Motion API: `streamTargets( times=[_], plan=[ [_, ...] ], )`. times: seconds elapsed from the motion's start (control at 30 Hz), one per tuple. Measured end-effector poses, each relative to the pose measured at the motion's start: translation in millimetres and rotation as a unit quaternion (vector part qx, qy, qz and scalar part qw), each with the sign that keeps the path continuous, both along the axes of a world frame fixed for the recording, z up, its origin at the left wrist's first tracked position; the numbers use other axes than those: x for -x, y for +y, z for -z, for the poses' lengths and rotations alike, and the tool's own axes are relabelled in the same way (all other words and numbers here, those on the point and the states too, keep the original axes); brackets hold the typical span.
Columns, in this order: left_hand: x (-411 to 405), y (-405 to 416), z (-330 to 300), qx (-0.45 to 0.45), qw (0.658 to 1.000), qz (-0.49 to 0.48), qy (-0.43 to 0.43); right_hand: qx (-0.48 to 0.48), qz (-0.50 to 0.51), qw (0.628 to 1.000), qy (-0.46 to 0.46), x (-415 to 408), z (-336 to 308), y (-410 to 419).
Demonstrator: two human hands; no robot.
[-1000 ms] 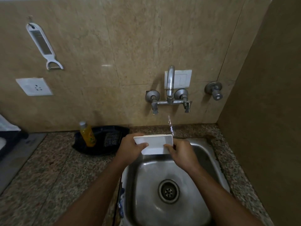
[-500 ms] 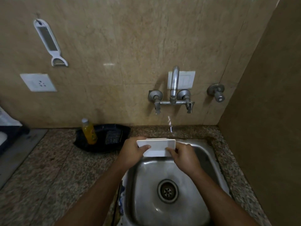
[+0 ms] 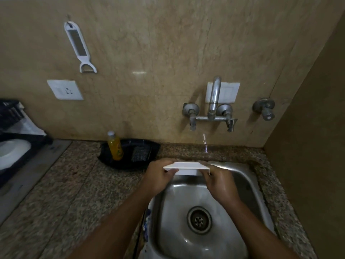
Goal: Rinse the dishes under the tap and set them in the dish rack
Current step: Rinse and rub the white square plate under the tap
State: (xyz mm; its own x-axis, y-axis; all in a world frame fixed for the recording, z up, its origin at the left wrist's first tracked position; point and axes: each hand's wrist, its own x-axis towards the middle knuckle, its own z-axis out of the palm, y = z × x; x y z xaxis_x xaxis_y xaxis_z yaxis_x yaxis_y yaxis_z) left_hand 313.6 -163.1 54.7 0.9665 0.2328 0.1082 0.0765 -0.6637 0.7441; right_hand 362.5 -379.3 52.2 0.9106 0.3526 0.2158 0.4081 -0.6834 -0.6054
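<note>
A white rectangular dish [image 3: 186, 168] is held nearly level over the back edge of the steel sink [image 3: 242, 176]. My left hand [image 3: 158, 176] grips its left end and my right hand [image 3: 218, 182] grips its right end. A thin stream of water [image 3: 205, 143] falls from the wall tap [image 3: 213, 101] toward the dish's right end. At the far left stands a black dish rack [image 3: 11, 116] with a white bowl [image 3: 11, 151] in it.
A black tray [image 3: 147, 146] behind the sink holds a yellow soap bottle [image 3: 114, 146] and a scrub pad. A white peeler [image 3: 78, 45] and a socket [image 3: 64, 89] are on the wall. A side wall closes the right. Granite counter [image 3: 65, 193] lies left of the sink.
The dish has tipped from facing me to nearly flat, edge-on. My view has swung to the left, bringing the dish rack into sight.
</note>
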Motion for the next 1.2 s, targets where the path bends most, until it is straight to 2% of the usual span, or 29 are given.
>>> streamTargets(
  times=[0.07, 0.17, 0.27, 0.43, 0.5, 0.57, 0.63, 0.8, 0.87, 0.93, 1.07, 1.13, 1.2],
  plan=[
    [3.8, 2.1, 5.2, -0.014, 1.000, -0.004, 0.011, -0.002, -0.019, 0.999, 0.027, 1.3, 7.1, 2.7],
    [4.3, 5.7, -0.1, -0.008, 0.999, -0.043, 0.007, -0.010, -0.024, 1.000, 0.005, -1.8, 8.4, 9.5],
    [12.3, 12.3, -0.9, -0.024, 0.999, -0.036, 0.011, -0.022, -0.039, 0.999, -0.015, -3.3, 15.3, 17.8],
    [30.8, 30.4, -2.0, -0.023, 0.996, -0.077, 0.033, 0.004, -0.048, 0.999, 0.017, -4.1, 14.9, 42.7],
    [40.9, 40.3, -9.6, -0.046, 0.995, -0.084, 0.033, 0.026, -0.069, 0.996, 0.040, -2.9, 10.9, 56.9],
    [55.6, 57.3, -21.1, -0.095, 0.990, -0.087, 0.052, -0.016, -0.104, 0.994, 0.027, 5.7, -6.8, 77.6],
    [74.7, 85.4, -30.1, -0.139, 0.982, -0.104, 0.072, -0.052, -0.162, 0.985, 0.000, 15.6, -29.0, 107.9],
    [133.0, 163.6, -62.4, -0.203, 0.963, -0.162, 0.071, 0.094, -0.337, 0.930, -0.116, 48.8, -66.5, 215.6],
    [159.0, 197.5, -78.1, -0.217, 0.957, -0.181, 0.066, 0.111, -0.376, 0.905, -0.165, 66.3, -73.2, 262.2],
    [190.9, 234.4, -95.4, -0.229, 0.951, -0.199, 0.051, 0.093, -0.392, 0.895, -0.192, 84.2, -82.2, 309.8],
    [267.5, 320.3, -133.6, -0.237, 0.936, -0.259, 0.015, -0.016, -0.393, 0.896, -0.204, 117.9, -108.1, 401.3],
    [305.7, 371.3, -145.6, -0.269, 0.906, -0.326, -0.001, -0.048, -0.393, 0.892, -0.217, 132.2, -122.6, 447.0],
    [336.6, 423.0, -148.1, -0.291, 0.873, -0.391, 0.024, -0.070, -0.396, 0.883, -0.240, 143.4, -134.3, 497.7]
  ],
)
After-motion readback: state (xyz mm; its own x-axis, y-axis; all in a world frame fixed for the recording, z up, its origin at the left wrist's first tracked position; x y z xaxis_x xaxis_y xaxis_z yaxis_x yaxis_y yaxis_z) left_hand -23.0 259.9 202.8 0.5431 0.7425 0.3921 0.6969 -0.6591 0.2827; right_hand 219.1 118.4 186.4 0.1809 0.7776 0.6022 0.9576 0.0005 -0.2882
